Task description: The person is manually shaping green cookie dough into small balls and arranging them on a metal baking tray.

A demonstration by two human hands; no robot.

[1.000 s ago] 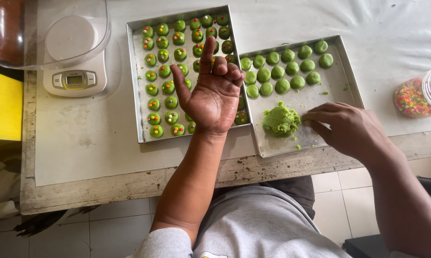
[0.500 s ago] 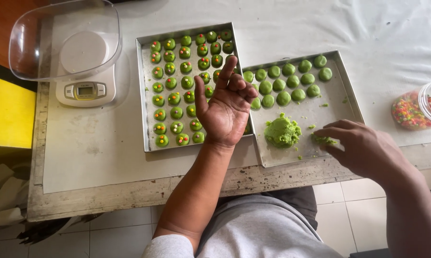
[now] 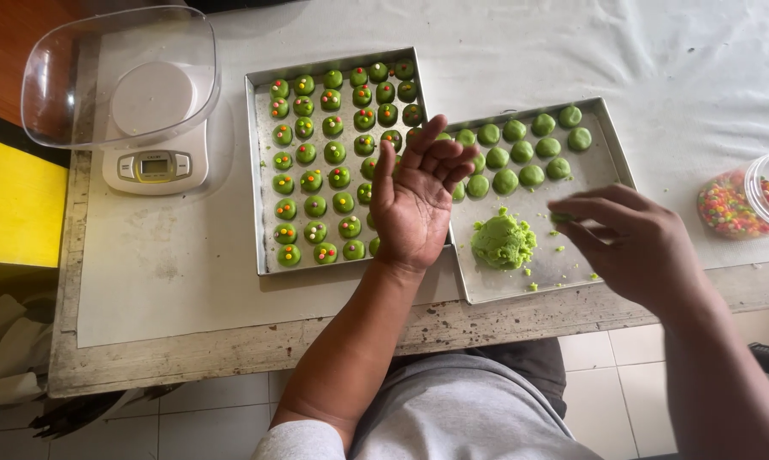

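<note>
My left hand [image 3: 416, 200] is held palm up over the gap between two metal trays, fingers apart and slightly curled, with nothing in it. My right hand [image 3: 631, 243] hovers over the right tray [image 3: 602, 158], its fingertips pinched on a small bit of green dough [image 3: 562, 218]. A lump of green dough [image 3: 504, 241] lies on that tray just left of the fingers, and rows of plain green dough balls [image 3: 521, 152] sit at its far end. The left tray [image 3: 259, 170] is filled with several rows of green balls topped with coloured sprinkles [image 3: 316, 181].
A white kitchen scale [image 3: 153, 162] with a clear plastic bowl [image 3: 120, 77] stands at the far left on the grey sheet. A clear tub of coloured sprinkles [image 3: 742, 200] sits at the right edge. The worn table edge [image 3: 231, 349] runs along the front.
My right hand has lifted away from the dough lump with a small pinch of dough and moved right. My left hand has turned more palm up and curled its fingers.
</note>
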